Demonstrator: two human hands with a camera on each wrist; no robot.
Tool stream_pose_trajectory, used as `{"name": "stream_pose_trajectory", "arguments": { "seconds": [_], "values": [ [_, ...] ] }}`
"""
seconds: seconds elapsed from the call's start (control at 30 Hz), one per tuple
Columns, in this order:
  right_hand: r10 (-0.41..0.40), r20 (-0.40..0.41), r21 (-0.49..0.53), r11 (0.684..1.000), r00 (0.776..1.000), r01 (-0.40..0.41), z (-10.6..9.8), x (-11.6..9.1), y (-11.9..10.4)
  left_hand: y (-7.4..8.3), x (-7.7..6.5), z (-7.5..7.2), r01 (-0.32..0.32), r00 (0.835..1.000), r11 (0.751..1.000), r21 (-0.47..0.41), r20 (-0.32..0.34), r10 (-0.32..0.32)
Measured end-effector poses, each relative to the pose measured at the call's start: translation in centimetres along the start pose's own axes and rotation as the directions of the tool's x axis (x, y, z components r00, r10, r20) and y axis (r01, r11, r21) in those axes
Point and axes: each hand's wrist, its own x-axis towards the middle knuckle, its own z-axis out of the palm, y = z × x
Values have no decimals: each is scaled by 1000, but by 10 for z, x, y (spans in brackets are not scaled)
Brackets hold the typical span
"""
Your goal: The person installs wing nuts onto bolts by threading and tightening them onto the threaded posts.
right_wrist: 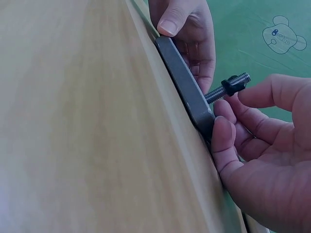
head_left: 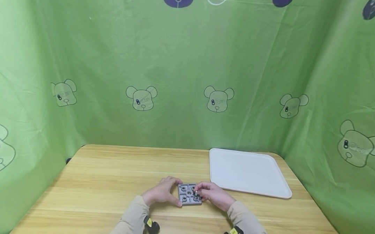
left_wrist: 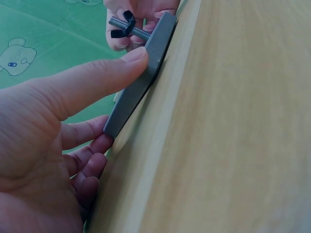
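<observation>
While the square grey plate [head_left: 188, 198] sits on the bench [head_left: 109, 183] between the two hands, the left hand [head_left: 163, 192] grips its left side, thumb on the near edge and fingers round the far corner. Out of the plate's right half stands a threaded bolt [right_wrist: 217, 93], its long axis roughly upright from the plate's face, with a black wing nut [right_wrist: 233, 84] near its top end. Nearer to that bolt is the right hand [head_left: 217, 195], just to its right, thumb and fingers curled in to pinch the wing nut.
</observation>
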Motion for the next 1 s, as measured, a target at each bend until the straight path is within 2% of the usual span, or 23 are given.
{"name": "stream_pose_trajectory", "arguments": {
  "seconds": [0.53, 1.0],
  "values": [
    [-24, 20, -49, 998, 1000, 25, -1, 1, 3, 0, 1, 0, -3, 1000, 1000, -5, -1, 3],
    [-10, -48, -79, 997, 999, 6, 4, 2, 0, 1, 0, 0, 13, 1000, 1000, -19, 7, -13]
  ]
}}
